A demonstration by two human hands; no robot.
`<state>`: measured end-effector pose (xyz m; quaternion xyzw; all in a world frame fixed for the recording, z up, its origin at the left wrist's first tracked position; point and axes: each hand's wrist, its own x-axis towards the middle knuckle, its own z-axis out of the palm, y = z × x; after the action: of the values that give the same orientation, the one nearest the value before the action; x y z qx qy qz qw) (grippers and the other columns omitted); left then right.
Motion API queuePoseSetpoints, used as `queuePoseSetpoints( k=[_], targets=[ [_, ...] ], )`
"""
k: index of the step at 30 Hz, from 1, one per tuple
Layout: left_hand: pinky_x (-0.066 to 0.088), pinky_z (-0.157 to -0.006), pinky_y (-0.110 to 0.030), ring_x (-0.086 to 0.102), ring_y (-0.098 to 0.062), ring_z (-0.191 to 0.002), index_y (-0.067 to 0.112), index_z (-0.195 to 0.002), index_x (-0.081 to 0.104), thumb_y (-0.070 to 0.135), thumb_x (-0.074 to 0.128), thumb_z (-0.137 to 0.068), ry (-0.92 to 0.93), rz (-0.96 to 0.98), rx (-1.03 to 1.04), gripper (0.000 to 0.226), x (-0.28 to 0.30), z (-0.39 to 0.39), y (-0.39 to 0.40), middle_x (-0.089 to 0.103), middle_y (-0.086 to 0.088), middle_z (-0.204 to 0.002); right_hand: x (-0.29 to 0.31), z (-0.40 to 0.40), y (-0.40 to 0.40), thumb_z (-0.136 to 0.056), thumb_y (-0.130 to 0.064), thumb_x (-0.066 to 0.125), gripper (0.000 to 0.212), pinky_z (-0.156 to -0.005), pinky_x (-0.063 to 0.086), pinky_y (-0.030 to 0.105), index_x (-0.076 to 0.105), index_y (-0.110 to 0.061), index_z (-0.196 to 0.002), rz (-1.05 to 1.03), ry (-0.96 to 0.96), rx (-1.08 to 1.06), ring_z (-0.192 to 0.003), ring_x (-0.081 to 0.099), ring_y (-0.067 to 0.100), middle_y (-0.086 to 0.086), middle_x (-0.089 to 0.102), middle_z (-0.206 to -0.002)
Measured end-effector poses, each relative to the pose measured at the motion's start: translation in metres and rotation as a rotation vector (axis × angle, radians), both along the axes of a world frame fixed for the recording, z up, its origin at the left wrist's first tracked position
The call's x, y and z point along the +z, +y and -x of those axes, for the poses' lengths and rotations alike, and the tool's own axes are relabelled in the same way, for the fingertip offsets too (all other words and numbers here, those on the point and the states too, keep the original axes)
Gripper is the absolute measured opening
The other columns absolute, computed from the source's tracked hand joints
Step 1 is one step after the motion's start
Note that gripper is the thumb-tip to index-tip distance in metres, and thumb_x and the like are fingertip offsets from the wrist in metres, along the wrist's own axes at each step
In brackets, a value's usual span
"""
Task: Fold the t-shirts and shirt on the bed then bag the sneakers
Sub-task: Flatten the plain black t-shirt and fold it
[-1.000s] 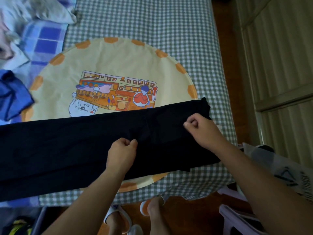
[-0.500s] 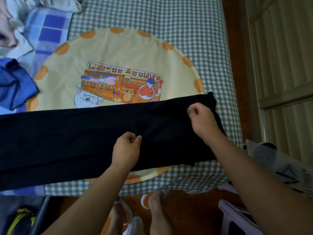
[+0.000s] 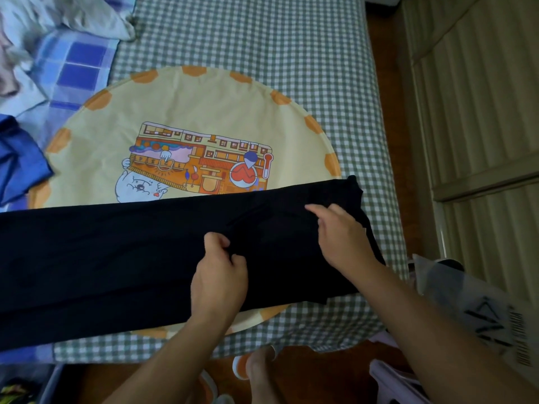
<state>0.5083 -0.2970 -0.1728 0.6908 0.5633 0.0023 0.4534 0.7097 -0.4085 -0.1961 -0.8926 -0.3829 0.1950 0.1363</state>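
A black t-shirt (image 3: 116,258), folded into a long band, lies across the near part of the bed (image 3: 291,39). It covers the lower part of a round yellow cartoon-print cloth (image 3: 204,106). My left hand (image 3: 218,275) pinches the black fabric near the band's middle. My right hand (image 3: 341,231) rests on the band's right end with its fingers pinching the fabric there. A blue garment (image 3: 17,164) lies crumpled at the left edge. No sneakers are visible.
Pale crumpled clothes (image 3: 58,16) and a blue checked cloth (image 3: 78,62) lie at the far left. A grey plastic bag (image 3: 472,301) with black print sits at the right by the bed corner. Slatted wooden doors (image 3: 481,112) stand to the right. My feet show below.
Both hands have stayed on the black band. The right hand's fingers have loosened and spread a little toward the left. The camera has shifted slightly.
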Motion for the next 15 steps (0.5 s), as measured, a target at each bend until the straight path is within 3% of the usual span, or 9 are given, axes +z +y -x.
queuePoseSetpoints(
  k=[3,7,10,13,15],
  targets=[
    [0.048,-0.053,-0.036,0.062,-0.017,-0.064,0.027,-0.113,0.040,0.018,0.054,-0.100,-0.036,0.030,-0.001,0.021,0.005,0.006,0.004,0.063,0.001,-0.077,0.003,0.002,-0.008,-0.104,-0.013,0.043,0.045,-0.071,0.055,0.035,0.050,-0.026,-0.146,-0.015,-0.001,-0.032,-0.080,0.057,0.013,-0.008,0.051,-0.100],
    [0.054,-0.067,-0.042,0.064,-0.013,-0.077,0.025,-0.118,0.043,0.030,0.056,-0.102,-0.044,0.055,0.059,0.022,0.001,0.004,0.014,0.064,0.009,-0.089,0.006,0.003,0.004,-0.105,-0.021,0.044,0.051,-0.078,0.052,0.034,0.036,-0.032,-0.154,-0.008,-0.003,-0.054,-0.086,0.055,0.010,-0.010,0.050,-0.108],
    [0.056,-0.067,-0.046,0.064,-0.018,-0.075,0.025,-0.113,0.043,0.024,0.056,-0.101,-0.017,0.014,0.061,0.018,-0.006,-0.001,0.018,0.064,0.005,-0.088,0.000,-0.001,0.013,-0.103,-0.010,0.047,0.044,-0.085,0.051,0.027,0.055,-0.028,-0.143,-0.115,0.080,-0.080,-0.095,0.054,0.006,-0.010,0.055,-0.115],
    [0.051,-0.073,-0.042,0.056,-0.023,-0.093,0.019,-0.118,0.047,0.020,0.059,-0.096,0.142,-0.277,-0.170,0.025,-0.011,0.000,0.014,0.059,-0.004,-0.106,-0.008,-0.005,0.014,-0.100,-0.001,0.050,0.040,-0.087,0.050,0.018,0.067,-0.019,-0.131,-0.153,0.032,-0.087,-0.100,0.055,0.004,-0.010,0.059,-0.122],
    [0.046,-0.090,-0.047,0.048,-0.032,-0.115,0.013,-0.126,0.055,0.020,0.064,-0.092,0.108,-0.549,-0.366,0.036,-0.015,-0.003,0.007,0.051,-0.013,-0.126,-0.010,-0.004,0.010,-0.100,-0.004,0.052,0.041,-0.093,0.052,0.029,0.062,-0.019,-0.137,-0.136,-0.053,-0.026,-0.109,0.053,0.009,-0.007,0.056,-0.131]
  ],
)
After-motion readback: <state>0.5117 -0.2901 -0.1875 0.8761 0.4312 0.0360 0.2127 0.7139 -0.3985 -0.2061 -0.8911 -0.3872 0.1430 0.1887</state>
